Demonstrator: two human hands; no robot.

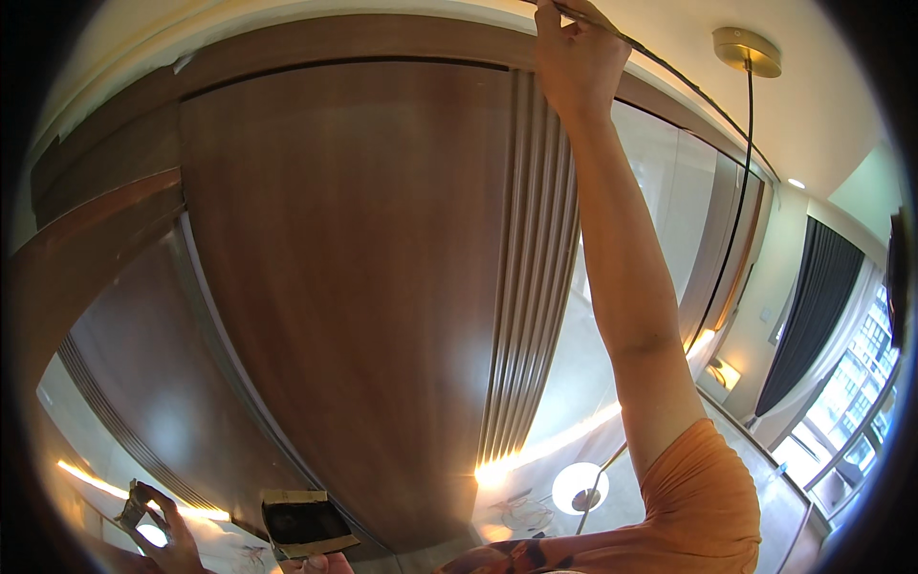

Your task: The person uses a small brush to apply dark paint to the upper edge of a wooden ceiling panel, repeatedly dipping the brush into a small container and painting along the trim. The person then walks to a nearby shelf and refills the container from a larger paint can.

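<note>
My right arm, in an orange sleeve, reaches straight up. At the top edge of the view, my right hand (585, 62) is closed around a thin dark strip (669, 72), which runs off to the right along the ceiling line. Part of the grip is cut off. Low in the view, only the fingertips of my left hand (327, 563) show, gripping a small black box-like piece with tan edges (306, 524). At the lower left, a hand (177, 540) with a similar dark piece appears, seemingly a reflection in the glossy wall.
A tall brown wood panel (354, 239) with a ribbed strip (531, 239) fills the middle. A brass ceiling mount (748, 53) drops a black cord at the right. A round white lamp (579, 489) glows below. A dark curtain (813, 297) hangs by a window at far right.
</note>
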